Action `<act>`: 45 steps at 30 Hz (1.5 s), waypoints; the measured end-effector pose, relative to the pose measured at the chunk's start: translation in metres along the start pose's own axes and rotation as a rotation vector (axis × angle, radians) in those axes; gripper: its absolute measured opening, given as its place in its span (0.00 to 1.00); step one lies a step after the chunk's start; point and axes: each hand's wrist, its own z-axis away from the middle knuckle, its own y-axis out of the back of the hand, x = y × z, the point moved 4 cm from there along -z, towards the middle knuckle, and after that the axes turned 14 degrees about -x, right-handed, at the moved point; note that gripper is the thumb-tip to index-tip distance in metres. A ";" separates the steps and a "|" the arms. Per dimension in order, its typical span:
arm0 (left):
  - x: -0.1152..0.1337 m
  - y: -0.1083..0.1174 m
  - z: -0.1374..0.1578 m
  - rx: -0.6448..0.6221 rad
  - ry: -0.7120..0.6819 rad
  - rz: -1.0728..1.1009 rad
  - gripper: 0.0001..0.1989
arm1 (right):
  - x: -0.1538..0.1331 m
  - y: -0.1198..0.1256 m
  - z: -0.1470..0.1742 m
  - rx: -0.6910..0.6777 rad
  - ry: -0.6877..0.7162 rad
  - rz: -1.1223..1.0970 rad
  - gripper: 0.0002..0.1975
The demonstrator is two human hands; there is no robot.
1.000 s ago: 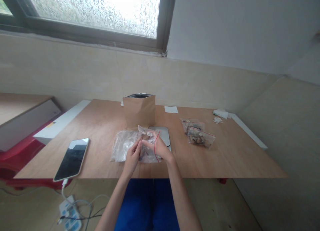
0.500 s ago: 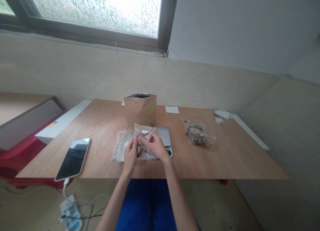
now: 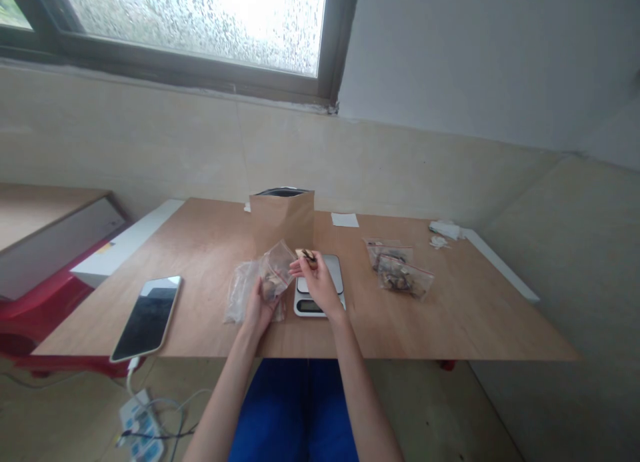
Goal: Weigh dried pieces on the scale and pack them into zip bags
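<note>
Evidently dried and mottled, cream with near-black edges, the food piece is pinched in the fingers of the right hand, above the kitchen scale; whether it is one slice or several I cannot tell. The left hand's fingers grip a clear zip bag, tilted, with brownish bits inside. Under both stretches a pale brown wood-grain tabletop, set against a cream wall below a frosted window. Counted out: one scale, one upright kraft pouch with its mouth open, one phone, one white card, two filled bags overlapping at right. The flat clear plastic beside the left hand is too crumpled to count.
</note>
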 end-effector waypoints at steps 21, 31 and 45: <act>-0.002 0.000 0.002 -0.142 -0.017 0.095 0.08 | -0.074 0.009 -0.165 -0.074 0.059 1.323 0.10; -0.001 -0.002 0.002 -0.149 -0.021 0.100 0.09 | -0.068 0.013 -0.163 -0.093 0.050 1.313 0.11; -0.002 -0.002 0.001 -0.165 -0.008 0.076 0.12 | -0.073 0.012 -0.155 -0.048 0.102 1.163 0.12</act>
